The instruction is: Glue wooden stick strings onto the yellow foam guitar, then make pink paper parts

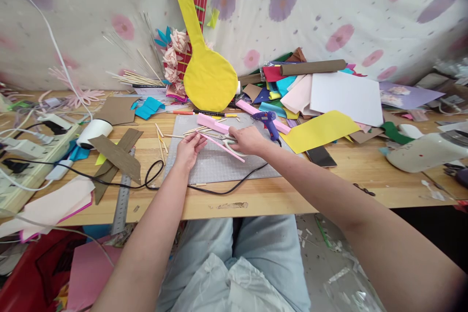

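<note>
Between the fingertips of my left hand (190, 148) is pinched the end of a thin pink strip (225, 149), which slants down to the right over a grey cutting mat (212, 170). My right hand (245, 139) grips the handles of a pair of scissors (229, 143), whose blades point left toward the strip near my left fingertips. Whether the blades touch the strip I cannot tell. A folded pink piece (212, 123) lies just behind both hands. Thin wooden sticks (195, 130) are scattered on the mat by my left hand.
A blue glue gun (268, 124) rests right of my right hand, its black cable (226, 192) crossing the mat's front. Behind stands a yellow banjo-shaped piece (210, 78). A steel ruler (122, 200), brown strips (119, 161) and a power strip (32, 151) lie left; yellow sheet (318, 131) right.
</note>
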Motion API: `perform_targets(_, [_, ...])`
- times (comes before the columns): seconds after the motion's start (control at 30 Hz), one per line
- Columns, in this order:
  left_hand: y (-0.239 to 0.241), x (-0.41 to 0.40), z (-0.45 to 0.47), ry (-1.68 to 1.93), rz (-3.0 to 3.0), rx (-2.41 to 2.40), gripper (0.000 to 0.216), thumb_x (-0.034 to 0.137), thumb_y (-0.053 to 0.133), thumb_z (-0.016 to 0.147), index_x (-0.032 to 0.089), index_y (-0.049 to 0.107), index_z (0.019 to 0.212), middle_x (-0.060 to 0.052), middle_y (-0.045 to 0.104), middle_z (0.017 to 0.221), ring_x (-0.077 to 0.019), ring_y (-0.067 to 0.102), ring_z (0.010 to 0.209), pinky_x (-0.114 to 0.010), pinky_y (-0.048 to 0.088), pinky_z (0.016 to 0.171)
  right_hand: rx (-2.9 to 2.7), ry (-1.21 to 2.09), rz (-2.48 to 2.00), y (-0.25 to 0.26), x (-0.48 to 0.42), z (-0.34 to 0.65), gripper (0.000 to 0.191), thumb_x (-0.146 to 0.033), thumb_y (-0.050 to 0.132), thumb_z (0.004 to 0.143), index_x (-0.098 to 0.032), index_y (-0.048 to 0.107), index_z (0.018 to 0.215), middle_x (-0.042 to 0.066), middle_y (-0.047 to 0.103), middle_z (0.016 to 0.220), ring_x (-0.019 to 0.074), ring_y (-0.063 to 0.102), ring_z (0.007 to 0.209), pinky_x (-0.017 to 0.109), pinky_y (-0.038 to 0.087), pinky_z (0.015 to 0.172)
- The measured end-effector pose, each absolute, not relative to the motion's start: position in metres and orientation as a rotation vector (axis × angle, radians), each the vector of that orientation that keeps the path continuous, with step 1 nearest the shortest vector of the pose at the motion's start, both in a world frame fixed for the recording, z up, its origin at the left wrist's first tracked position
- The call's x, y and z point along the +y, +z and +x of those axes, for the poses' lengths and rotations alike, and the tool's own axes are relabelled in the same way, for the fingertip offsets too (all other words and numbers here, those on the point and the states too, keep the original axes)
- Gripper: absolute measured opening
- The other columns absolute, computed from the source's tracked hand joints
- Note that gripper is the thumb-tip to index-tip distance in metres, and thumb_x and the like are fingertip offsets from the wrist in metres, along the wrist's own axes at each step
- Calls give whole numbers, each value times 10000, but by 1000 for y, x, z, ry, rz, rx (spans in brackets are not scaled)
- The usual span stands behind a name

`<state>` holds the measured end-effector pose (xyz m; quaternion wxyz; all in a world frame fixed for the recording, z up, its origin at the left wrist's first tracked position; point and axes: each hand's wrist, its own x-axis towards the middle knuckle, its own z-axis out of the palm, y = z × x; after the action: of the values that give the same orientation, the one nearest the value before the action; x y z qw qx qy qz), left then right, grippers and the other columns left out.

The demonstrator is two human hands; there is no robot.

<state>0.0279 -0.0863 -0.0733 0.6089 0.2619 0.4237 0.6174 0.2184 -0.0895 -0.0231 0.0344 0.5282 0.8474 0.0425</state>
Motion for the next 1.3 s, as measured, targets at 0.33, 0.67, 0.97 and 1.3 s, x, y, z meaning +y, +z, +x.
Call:
perform_targets(0.33, [-74,-88,29,1438,624,995,71,75,576,713,124,610,752,-35,670,720,-127,648,702,-287,506,741,2668,180,1575,-19,-89,223,393,-476,385,787,-166,463,1015,103,637,886,227,575,781,270,287,590])
perform_targets(0.67, [-78,-88,30,1446,664,965,93,89,586,705,125,624,782,-41,678,735,-128,648,694,-280,517,725,2664,192,1563,-19,-88,216,418,-477,390,778,-154,452,1036,115,641,856,235,579,732,274,281,572])
perform_targets(0.97, [-79,-86,30,1442,658,974,114,108,613,691,125,627,803,-51,676,769,-136,649,724,-301,507,767,2661,177,1562,-23,-87,219,424,-485,372,794,-158,454,1051,106,644,852,226,580,725,269,285,581])
perform_targets(1.3, [-77,-88,31,1443,661,938,86,83,592,698,141,634,746,-19,679,720,-100,640,659,-219,519,678,2680,160,1540,-23,-85,222,421,-498,371,798,-161,465,1032,93,645,844,205,573,695,258,263,560])
